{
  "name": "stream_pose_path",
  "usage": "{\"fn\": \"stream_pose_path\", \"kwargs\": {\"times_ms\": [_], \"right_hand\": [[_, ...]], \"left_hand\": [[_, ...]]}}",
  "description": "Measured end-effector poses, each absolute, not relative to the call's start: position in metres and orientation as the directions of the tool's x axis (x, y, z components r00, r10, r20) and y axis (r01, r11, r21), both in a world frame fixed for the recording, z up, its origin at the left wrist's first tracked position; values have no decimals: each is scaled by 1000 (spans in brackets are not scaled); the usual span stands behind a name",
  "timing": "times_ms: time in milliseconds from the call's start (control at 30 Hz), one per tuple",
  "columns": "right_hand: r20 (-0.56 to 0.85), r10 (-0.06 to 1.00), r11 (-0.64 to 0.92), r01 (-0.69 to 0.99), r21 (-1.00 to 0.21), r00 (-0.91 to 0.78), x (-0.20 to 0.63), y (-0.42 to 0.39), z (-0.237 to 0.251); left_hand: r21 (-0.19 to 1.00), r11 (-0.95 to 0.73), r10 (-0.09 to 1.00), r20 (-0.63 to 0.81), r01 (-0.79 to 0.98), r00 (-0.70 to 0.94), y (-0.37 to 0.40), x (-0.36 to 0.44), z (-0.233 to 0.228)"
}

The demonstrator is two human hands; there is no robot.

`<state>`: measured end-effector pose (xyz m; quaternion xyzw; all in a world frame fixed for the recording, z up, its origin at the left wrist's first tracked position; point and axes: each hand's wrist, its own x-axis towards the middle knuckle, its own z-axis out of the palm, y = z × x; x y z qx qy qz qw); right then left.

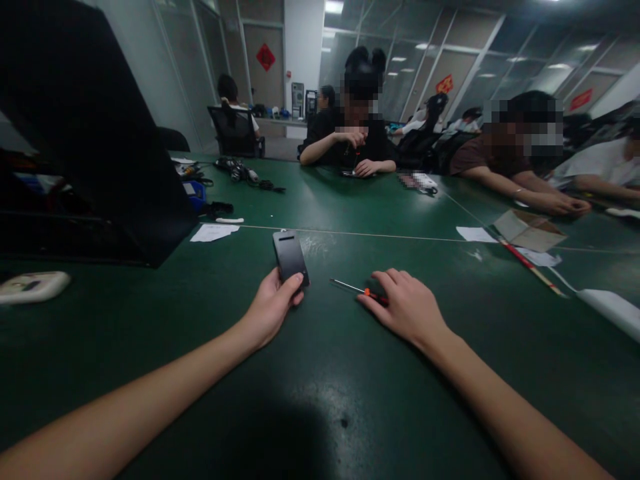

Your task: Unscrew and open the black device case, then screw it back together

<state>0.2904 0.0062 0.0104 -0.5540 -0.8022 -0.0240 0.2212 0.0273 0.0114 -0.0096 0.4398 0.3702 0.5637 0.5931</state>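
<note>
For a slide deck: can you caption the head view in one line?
Left hand grips a dark phone while right hand rests on a small screwdriver on a green table.

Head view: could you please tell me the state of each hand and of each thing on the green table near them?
left hand: gripping the near end of the phone
phone: dark, lying flat on the green table
right hand: palm down, resting on the screwdriver's handle
screwdriver: lying flat, metal shaft pointing left, apart from the phone
cardboard box: flattened, on the table to the right
</note>
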Motion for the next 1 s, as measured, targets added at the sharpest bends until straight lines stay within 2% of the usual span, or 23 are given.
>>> {"fn": "stream_pose_path", "kwargs": {"times_ms": [100,233,367,500,567,667,733,800,1000], "right_hand": [[348,917,306,906,-294,-196,298,12,7],[408,905,311,839,-447,-119,292,12,3],[493,870,340,712,-614,9,281,11,3],[599,789,431,576,-695,133,269,1,16],[692,712,570,479,-668,119,263,-9,27],[849,525,781,432,-452,-62,254,-25,44],[882,432,853,403,-332,-187,249,-33,53],[881,401,878,379,-292,-251,244,-37,57],[868,413,877,377,-297,-276,239,-39,57]], "left_hand": [[914,46,991,8,-402,132,12,27,-5],[925,54,982,20,-375,189,9,27,-3],[938,20,967,69,-347,244,10,26,-9],[949,26,957,67,-314,283,12,25,-15],[952,44,955,49,-304,293,12,25,-17],[953,50,958,38,-299,284,13,25,-19],[953,42,961,43,-300,273,14,25,-20],[955,31,962,53,-296,269,15,25,-21],[972,-19,963,80,-232,257,14,24,-22]]}}
